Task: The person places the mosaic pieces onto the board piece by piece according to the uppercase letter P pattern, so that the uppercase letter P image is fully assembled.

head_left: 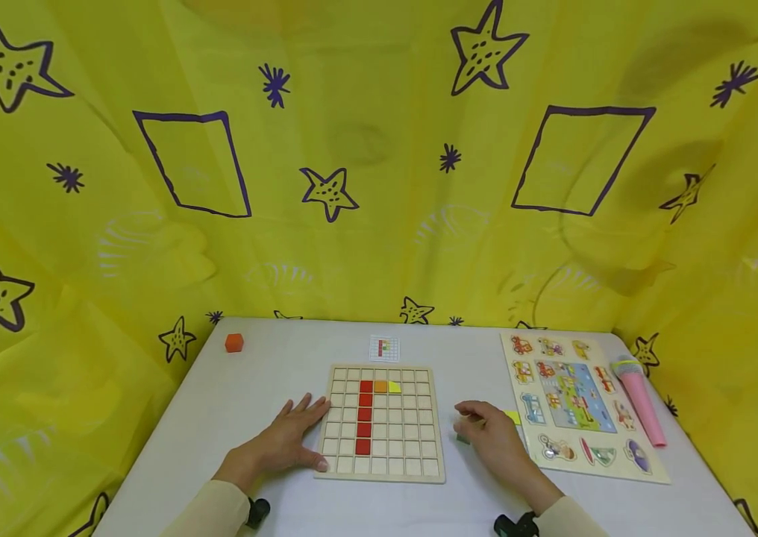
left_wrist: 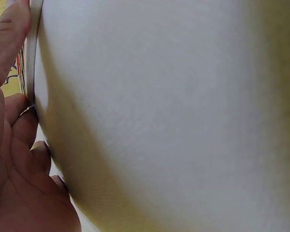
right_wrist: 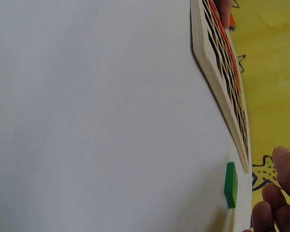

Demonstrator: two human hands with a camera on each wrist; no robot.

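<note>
A wooden grid board (head_left: 412,468) lies mid-table. A column of red squares (head_left: 365,415) fills part of it, with an orange square (head_left: 380,386) and a yellow rounded-corner piece (head_left: 395,388) beside the top one. My left hand (head_left: 278,444) rests at the board's left side, fingers spread; its thumb touches the lower left corner. In the left wrist view, fingertips meet the board's edge. Right of the board, my right hand (head_left: 496,444) hovers with loosely bent fingers over a small green block (right_wrist: 231,185). The right wrist view shows a gap between those fingers and the block.
A small pattern card (head_left: 384,348) lies behind the board. An orange-red cube (head_left: 234,343) sits at the back left. To the right are a yellow piece (head_left: 512,417), a picture puzzle board (head_left: 520,350) and a pink toy microphone (head_left: 644,403). Yellow patterned cloth (head_left: 379,253) surrounds the table.
</note>
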